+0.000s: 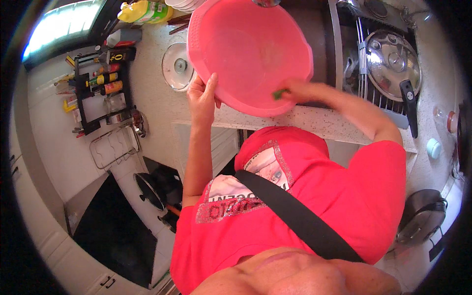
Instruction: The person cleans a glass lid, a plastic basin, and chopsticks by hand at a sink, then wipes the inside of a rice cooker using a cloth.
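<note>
A large pink plastic basin [243, 48] is tilted over the sink [320, 22], its inside facing me. My left hand [202, 92] grips the basin's lower left rim, thumb on the near side. Inside the basin, at its lower right wall, my right hand [295, 91] is blurred. It holds a small green scouring pad [281, 93], mostly covered by the fingers. Part of a metal faucet [266, 2] shows at the top over the basin's far edge.
Left of the basin, a glass lid [178, 75] lies on the speckled counter [151, 66]. Beyond are a yellow jug [145, 11] and a black rack [83, 99] of bottles. On the right, a steel pressure-cooker lid [391, 61] rests over a drying rack [363, 55].
</note>
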Demonstrator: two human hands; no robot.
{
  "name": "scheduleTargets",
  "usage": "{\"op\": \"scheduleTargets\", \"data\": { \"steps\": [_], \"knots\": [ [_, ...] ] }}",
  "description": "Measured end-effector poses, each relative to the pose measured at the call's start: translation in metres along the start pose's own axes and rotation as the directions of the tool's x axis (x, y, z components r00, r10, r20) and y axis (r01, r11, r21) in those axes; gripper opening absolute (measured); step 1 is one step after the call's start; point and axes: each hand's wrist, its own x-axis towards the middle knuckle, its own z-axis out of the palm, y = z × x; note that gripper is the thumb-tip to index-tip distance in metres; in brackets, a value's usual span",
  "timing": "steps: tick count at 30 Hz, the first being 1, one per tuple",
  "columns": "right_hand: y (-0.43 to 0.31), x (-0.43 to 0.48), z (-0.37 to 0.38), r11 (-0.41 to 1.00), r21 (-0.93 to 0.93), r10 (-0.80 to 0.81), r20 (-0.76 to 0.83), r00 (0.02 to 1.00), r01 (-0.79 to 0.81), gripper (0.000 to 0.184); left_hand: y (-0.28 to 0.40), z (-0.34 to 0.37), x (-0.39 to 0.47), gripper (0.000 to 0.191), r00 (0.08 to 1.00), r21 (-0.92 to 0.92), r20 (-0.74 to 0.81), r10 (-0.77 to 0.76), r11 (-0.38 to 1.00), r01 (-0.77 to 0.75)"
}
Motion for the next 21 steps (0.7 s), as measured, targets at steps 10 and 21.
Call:
{"op": "scheduleTargets", "data": {
  "steps": [10,21],
  "knots": [
    [-0.016,0.118,-0.161,-0.239,-0.970,-0.184,0.011,0.983,-0.034,0.027,0.004,0.007,0.001,0.014,0.996,0.024,0.015,-0.088,0.996,0.088],
    [0.113,0.067,-0.052,0.773,-0.623,-0.244,-0.463,0.852,-0.118,0.031,0.013,0.017,0.013,0.017,0.996,0.042,0.059,-0.072,0.997,0.070]
  ]
}}
